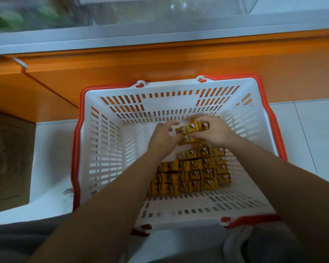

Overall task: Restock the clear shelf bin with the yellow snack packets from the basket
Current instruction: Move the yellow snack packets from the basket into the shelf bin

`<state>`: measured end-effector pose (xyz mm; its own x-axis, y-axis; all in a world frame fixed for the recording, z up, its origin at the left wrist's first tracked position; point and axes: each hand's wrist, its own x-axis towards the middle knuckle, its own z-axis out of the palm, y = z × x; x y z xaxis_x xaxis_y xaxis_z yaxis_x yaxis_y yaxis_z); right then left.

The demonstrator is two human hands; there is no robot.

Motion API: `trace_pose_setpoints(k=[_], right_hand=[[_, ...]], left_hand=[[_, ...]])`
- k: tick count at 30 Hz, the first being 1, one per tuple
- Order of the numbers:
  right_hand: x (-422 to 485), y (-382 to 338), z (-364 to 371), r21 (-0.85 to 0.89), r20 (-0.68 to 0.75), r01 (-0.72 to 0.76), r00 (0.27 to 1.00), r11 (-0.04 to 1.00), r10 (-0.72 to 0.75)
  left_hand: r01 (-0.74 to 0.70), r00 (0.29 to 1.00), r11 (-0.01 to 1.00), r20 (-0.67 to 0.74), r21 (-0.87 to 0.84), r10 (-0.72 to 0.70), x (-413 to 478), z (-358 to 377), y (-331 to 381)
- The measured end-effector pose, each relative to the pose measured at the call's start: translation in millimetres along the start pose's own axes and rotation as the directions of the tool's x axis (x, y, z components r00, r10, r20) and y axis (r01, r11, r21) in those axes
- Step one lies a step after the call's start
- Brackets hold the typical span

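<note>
A white slotted basket [106, 149] with red handles stands on the floor below me. Several yellow snack packets [196, 171] lie in rows on its bottom, toward the right. My right hand [215, 133] grips a bundle of yellow packets [191, 128] near the basket's far wall. My left hand [162, 137] is beside it with curled fingers touching the bundle's left end and the packets under it. The clear shelf bin [179, 8] is blurred at the top, above the shelf edge.
An orange shelf base [160, 61] with a grey shelf lip [160, 33] runs across behind the basket. A brown cardboard box [8, 158] sits at the left. White floor tiles [311, 130] lie to the right. My knees are at the bottom edge.
</note>
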<state>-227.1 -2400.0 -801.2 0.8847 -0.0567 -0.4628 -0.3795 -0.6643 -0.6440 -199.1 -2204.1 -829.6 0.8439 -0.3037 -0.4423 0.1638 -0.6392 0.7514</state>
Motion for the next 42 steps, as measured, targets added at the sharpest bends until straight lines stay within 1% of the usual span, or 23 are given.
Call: trace_pose_setpoints(k=[1, 3, 4, 5, 7, 8, 10, 13, 17, 20, 22, 25, 27, 29, 31, 33, 34, 35, 36, 37, 39, 40, 42], right_hand=[[-3, -5, -8, 0.041, 0.002, 0.023, 1.0, 0.999, -0.024], [-8, -17, -25, 0.101, 0.04, 0.06, 0.997, 0.993, -0.064], [-11, -23, -35, 0.117, 0.071, 0.081, 0.993, 0.99, -0.09], [-15, -30, -44, 0.13, 0.104, 0.099, 0.988, 0.987, -0.113], [-25, -46, -62, 0.149, 0.173, 0.108, 0.976, 0.983, -0.134], [-32, -55, -70, 0.168, 0.203, 0.11, 0.969, 0.98, -0.143], [-45, -71, -85, 0.231, 0.235, 0.12, 0.956, 0.966, -0.175], [-68, -99, -107, 0.297, 0.231, 0.119, 0.954, 0.947, -0.192], [-108, -138, -138, 0.362, 0.236, 0.135, 0.944, 0.922, -0.231], [-143, -164, -156, 0.396, 0.215, 0.161, 0.941, 0.904, -0.262], [-167, -180, -161, 0.38, 0.126, 0.226, 0.948, 0.897, -0.293], [-192, -197, -157, 0.318, -0.043, 0.336, 0.939, 0.886, -0.341], [-200, -206, -156, 0.344, -0.12, 0.389, 0.921, 0.855, -0.37], [-198, -214, -156, 0.417, -0.207, 0.414, 0.91, 0.809, -0.359], [-192, -224, -154, 0.507, -0.3, 0.424, 0.903, 0.75, -0.308], [-185, -235, -147, 0.588, -0.396, 0.444, 0.887, 0.677, -0.237], [-182, -242, -142, 0.626, -0.439, 0.457, 0.876, 0.632, -0.199], [-181, -249, -137, 0.663, -0.473, 0.47, 0.866, 0.582, -0.16], [-179, -256, -131, 0.693, -0.497, 0.478, 0.859, 0.54, -0.122], [-177, -263, -124, 0.708, -0.52, 0.485, 0.85, 0.513, -0.086], [-173, -273, -113, 0.713, -0.566, 0.504, 0.824, 0.488, -0.025], [-171, -277, -108, 0.718, -0.576, 0.511, 0.818, 0.473, -0.01], [-165, -283, -103, 0.753, -0.547, 0.497, 0.837, 0.43, -0.009]], left_hand=[[-0.045, 0.999, 0.999, -0.027, 0.013, 0.046, 0, -4, 4], [-0.107, 0.994, 0.994, 0.004, 0.023, 0.107, -1, -15, 19], [-0.121, 0.991, 0.993, 0.065, 0.014, 0.119, -1, -23, 28], [-0.12, 0.981, 0.993, 0.155, -0.011, 0.12, -1, -32, 40], [-0.112, 0.928, 0.993, 0.354, -0.028, 0.115, -4, -51, 64], [-0.123, 0.9, 0.992, 0.423, 0.009, 0.108, -8, -60, 76], [-0.151, 0.864, 0.985, 0.495, 0.083, 0.091, -19, -76, 100], [-0.175, 0.849, 0.982, 0.515, 0.071, 0.114, -46, -97, 133], [-0.228, 0.869, 0.973, 0.456, 0.029, 0.19, -84, -129, 175], [-0.343, 0.857, 0.936, 0.436, 0.084, 0.275, -116, -151, 210], [-0.395, 0.856, 0.905, 0.421, 0.158, 0.3, -135, -162, 230], [-0.402, 0.878, 0.883, 0.376, 0.243, 0.296, -159, -176, 252], [-0.388, 0.898, 0.894, 0.311, 0.223, 0.312, -171, -185, 258], [-0.352, 0.926, 0.93, 0.18, 0.101, 0.331, -179, -193, 259], [-0.313, 0.95, 0.947, -0.031, -0.071, 0.311, -183, -197, 257], [-0.313, 0.939, 0.909, -0.237, -0.276, 0.251, -182, -197, 254], [-0.32, 0.927, 0.872, -0.312, -0.371, 0.208, -181, -194, 253], [-0.322, 0.92, 0.828, -0.357, -0.459, 0.16, -179, -190, 253], [-0.316, 0.921, 0.773, -0.374, -0.55, 0.111, -178, -185, 254], [-0.312, 0.927, 0.697, -0.368, -0.645, 0.075, -177, -179, 256], [-0.287, 0.948, 0.529, -0.318, -0.799, 0.034, -178, -168, 263], [-0.276, 0.953, 0.49, -0.303, -0.827, 0.025, -178, -165, 265], [-0.295, 0.945, 0.508, -0.325, -0.809, 0.031, -175, -166, 268]])
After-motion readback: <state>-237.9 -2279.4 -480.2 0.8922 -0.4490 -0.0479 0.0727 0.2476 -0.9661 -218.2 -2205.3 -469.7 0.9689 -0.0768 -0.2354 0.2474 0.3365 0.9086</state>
